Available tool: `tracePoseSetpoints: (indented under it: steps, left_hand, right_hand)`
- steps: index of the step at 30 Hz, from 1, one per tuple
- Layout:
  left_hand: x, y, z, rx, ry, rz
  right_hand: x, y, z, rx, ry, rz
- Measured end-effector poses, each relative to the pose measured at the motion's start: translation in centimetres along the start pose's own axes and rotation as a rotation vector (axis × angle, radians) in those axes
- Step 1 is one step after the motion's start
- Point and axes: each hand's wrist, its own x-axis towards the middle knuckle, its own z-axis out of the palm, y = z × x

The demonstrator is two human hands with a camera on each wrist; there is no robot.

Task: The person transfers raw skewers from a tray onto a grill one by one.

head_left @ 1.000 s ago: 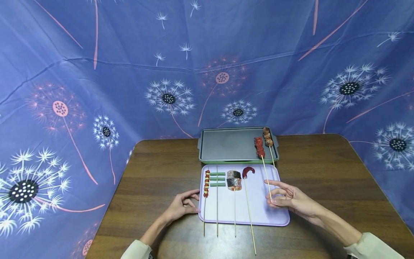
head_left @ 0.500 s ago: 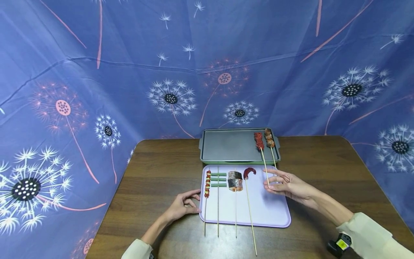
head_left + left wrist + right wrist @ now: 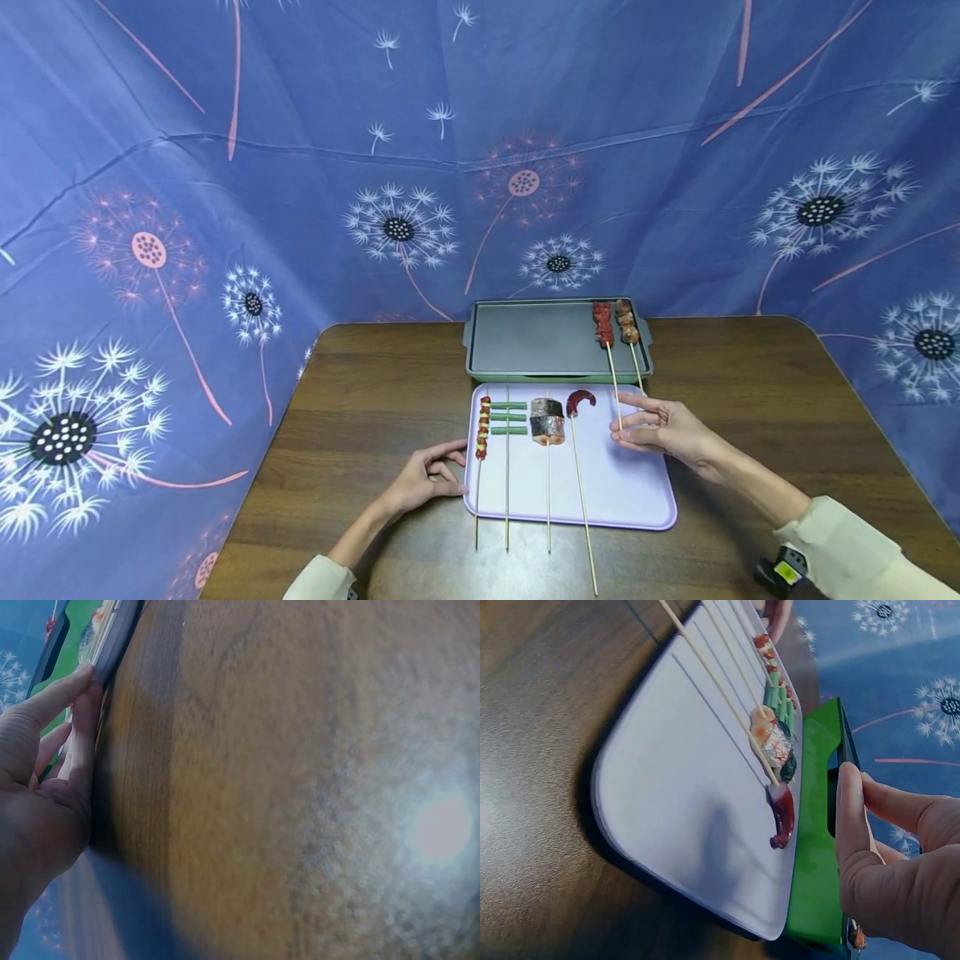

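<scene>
My right hand (image 3: 671, 432) pinches the lower stick of a red meat skewer (image 3: 603, 323) between thumb and fingers. The meat end lies over the right part of the dark griddle pan (image 3: 536, 337), beside a brown meat skewer (image 3: 627, 323). In the right wrist view the fingers (image 3: 850, 802) overlap the pan's green side. My left hand (image 3: 423, 481) touches the left rim of the lilac tray (image 3: 622, 492) with extended thumb and index finger. On this tray lie a red-and-yellow skewer (image 3: 482, 429), a green-stalk skewer (image 3: 508, 417), a fish-chunk skewer (image 3: 547, 421) and a curled dark-red tentacle skewer (image 3: 581, 402).
The sticks of the tray's skewers stick out over its front rim. The wooden table (image 3: 375, 375) extends on both sides of the tray. Directly behind the pan hangs a blue dandelion-print cloth (image 3: 300, 208).
The right hand has moved up and slightly left, carrying the red meat skewer farther onto the pan, roughly parallel to the brown one. The left hand stays at the tray's rim.
</scene>
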Motion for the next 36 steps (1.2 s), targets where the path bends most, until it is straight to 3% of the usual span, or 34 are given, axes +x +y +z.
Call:
tracePoseSetpoints:
  steps: [19,36]
  left_hand:
    - [-0.1,-0.1,0.1,0.015,0.004,-0.002]
    - [-0.1,0.0,0.0,-0.002,0.003,-0.036]
  right_hand:
    - [-0.3,1.2,0.3,-0.145,0.06,-0.111]
    - [-1.8,1.4,0.2,-0.16,-0.032,-0.137]
